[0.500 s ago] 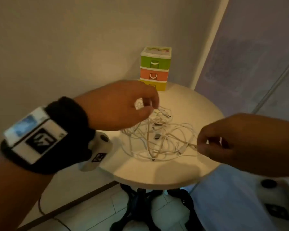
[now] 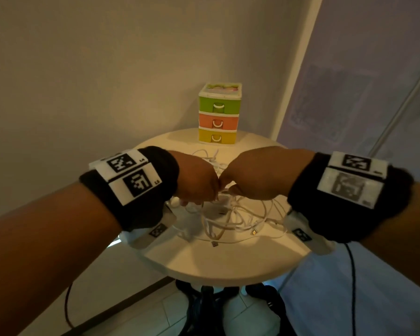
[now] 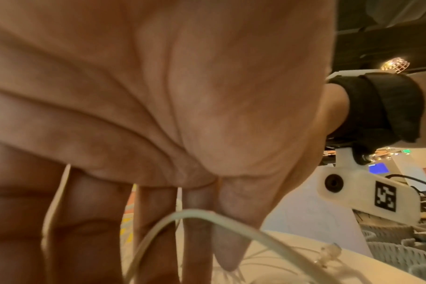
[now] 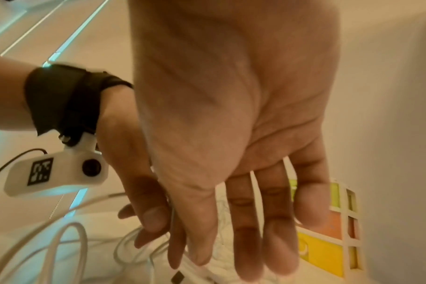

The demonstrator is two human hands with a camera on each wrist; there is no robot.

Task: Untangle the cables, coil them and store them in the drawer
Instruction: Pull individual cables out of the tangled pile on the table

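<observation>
Step in hand: untangling. Cables (image 2: 228, 214) lay knotted mid-counter (image 2: 228, 260), drawers (image 2: 219, 117) behind, closed. L hand (image 2: 197, 180) and R hand (image 2: 250, 175) reached into pile, fingers straight; grip on strands: cannot tell. Next prob.: isolate one plug end.

Fingertips of both hands (image 2: 228, 183) — hidden among tangled cables (image 2: 230, 217), grip unclear

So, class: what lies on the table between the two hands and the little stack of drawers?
In the head view, only a few white cable loops, then bare table up to the drawers.
</observation>
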